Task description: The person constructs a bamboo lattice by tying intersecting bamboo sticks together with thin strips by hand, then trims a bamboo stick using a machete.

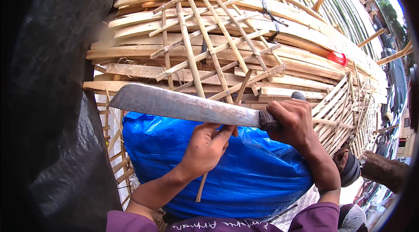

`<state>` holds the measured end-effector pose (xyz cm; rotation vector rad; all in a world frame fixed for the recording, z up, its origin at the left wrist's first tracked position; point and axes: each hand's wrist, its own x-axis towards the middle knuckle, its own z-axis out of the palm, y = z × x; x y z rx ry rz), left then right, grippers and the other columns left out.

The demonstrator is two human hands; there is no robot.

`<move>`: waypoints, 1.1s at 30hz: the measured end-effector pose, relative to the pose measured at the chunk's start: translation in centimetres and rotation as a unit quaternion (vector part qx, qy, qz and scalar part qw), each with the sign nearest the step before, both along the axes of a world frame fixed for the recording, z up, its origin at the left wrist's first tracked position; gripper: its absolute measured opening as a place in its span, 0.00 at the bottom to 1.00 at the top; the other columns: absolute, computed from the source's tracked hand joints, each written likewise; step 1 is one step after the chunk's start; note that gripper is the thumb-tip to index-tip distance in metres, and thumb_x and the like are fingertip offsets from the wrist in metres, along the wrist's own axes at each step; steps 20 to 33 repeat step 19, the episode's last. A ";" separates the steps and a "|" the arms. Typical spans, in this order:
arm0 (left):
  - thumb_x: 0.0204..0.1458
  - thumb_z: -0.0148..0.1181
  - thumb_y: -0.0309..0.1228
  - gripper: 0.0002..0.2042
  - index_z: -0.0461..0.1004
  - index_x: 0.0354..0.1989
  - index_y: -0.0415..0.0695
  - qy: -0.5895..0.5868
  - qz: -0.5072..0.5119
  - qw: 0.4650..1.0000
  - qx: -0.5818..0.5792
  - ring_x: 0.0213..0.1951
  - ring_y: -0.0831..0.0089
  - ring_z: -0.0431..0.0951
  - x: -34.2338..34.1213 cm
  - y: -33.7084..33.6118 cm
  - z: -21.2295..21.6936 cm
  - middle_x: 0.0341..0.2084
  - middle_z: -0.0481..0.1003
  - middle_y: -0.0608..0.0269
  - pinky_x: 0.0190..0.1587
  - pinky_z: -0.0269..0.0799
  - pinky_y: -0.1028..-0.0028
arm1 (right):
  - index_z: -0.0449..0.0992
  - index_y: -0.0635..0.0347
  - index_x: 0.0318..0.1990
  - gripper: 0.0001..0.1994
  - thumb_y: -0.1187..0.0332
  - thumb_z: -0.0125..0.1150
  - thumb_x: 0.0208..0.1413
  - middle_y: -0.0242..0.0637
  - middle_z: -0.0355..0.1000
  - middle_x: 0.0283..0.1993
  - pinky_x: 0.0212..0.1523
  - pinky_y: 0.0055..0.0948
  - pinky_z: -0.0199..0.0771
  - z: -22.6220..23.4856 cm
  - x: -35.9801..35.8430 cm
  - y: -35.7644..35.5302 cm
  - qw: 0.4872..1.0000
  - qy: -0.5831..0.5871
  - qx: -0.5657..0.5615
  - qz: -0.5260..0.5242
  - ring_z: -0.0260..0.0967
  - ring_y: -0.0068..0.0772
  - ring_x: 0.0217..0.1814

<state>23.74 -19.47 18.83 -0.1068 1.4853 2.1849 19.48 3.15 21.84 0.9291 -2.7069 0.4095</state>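
My right hand (pixel 291 120) is closed around the dark handle of a machete (pixel 174 104). Its broad, worn blade lies nearly level across the view, with the tip toward the left. Just below the blade, my left hand (pixel 204 148) pinches a thin bamboo strip (pixel 201 188). This strip slants from below the hand, passes behind the blade and shows again above it. Whether the blade's edge touches the strip or my fingers cannot be made out. Blue plastic sheeting (pixel 218 179) spreads below both hands, over my lap.
Ahead, a woven bamboo lattice (pixel 213 44) leans on a stack of split bamboo lengths (pixel 144 51). A red plastic cup (pixel 337 58) rests on the stack. Black sheeting (pixel 65 114) hangs at left. More lattice pieces (pixel 345 105) and a thick log (pixel 386 171) are at right.
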 end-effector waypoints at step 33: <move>0.65 0.52 0.32 0.08 0.76 0.47 0.47 0.030 -0.013 0.999 0.008 0.19 0.89 0.61 1.9 -1.0 -0.1 0.26 0.69 0.75 0.18 0.54 0.84 | 0.69 0.56 0.24 0.11 0.72 0.64 0.30 0.35 0.65 0.15 0.18 0.37 0.64 0.4 0.5 -0.7 0.999 0.025 -0.025 0.017 0.67 0.38 0.16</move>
